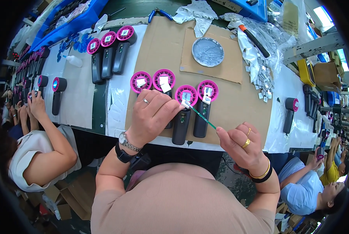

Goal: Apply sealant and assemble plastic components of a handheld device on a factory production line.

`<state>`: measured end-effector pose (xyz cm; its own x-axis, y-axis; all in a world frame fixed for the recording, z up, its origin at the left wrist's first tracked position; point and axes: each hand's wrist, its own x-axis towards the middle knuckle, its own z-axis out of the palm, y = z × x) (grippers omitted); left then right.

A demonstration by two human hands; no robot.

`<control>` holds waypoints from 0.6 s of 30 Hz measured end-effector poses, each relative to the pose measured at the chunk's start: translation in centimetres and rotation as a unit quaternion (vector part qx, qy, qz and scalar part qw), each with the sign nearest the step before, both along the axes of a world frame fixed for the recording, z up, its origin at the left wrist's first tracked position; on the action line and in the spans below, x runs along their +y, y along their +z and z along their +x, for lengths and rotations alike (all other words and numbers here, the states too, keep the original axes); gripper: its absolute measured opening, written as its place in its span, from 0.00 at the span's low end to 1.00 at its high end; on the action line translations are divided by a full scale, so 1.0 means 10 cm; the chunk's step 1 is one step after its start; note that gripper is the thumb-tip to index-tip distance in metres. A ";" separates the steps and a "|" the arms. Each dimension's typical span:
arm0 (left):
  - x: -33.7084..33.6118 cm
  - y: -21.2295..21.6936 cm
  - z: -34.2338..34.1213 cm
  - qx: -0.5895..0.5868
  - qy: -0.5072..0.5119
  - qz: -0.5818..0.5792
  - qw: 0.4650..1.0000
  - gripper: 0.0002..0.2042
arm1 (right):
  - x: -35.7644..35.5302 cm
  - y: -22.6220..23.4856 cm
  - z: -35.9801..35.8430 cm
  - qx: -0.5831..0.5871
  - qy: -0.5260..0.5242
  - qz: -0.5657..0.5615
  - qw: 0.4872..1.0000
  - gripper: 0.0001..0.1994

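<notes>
Four black handheld devices with magenta ring heads lie side by side before me, small white pieces on their heads. My left hand (153, 111) pinches a small white piece (186, 104) at the lower rim of the third device (181, 126). My right hand (241, 145) is closed on a thin green stick (203, 117), whose far tip meets that white piece. To its right lies the fourth device (201, 121). Behind my left hand are the first device (141, 82) and the second device (164, 80), their handles mostly hidden.
A round tin (207, 52) of grey matter sits on cardboard (233, 72). Small pale squares (263, 80) and an orange-and-black tool (254, 41) lie right. More magenta-headed devices (121, 54) and a white bottle (73, 61) stand left. Blue-handled pliers (160, 15) lie far back. Co-workers sit both sides.
</notes>
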<state>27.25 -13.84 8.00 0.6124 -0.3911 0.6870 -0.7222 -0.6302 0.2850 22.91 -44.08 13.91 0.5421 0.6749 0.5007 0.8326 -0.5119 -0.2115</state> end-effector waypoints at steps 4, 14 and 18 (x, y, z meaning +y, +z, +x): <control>0.00 -0.01 -0.01 0.002 0.003 -0.002 1.000 0.10 | 0.02 0.04 -0.04 -0.023 -0.013 0.008 1.000 0.16; 0.01 -0.05 -0.03 0.020 0.003 -0.007 1.000 0.14 | -0.01 -0.06 -0.07 0.167 -0.147 0.197 0.955 0.14; 0.02 -0.05 -0.03 0.022 0.000 -0.005 1.000 0.13 | -0.01 -0.12 -0.04 0.177 -0.152 0.211 0.949 0.14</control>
<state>26.98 -13.67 7.51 0.6418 -0.3850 0.6632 -0.7092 -0.6271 0.3222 22.56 -44.15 12.74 0.8639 0.2401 0.4428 0.4993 -0.5239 -0.6901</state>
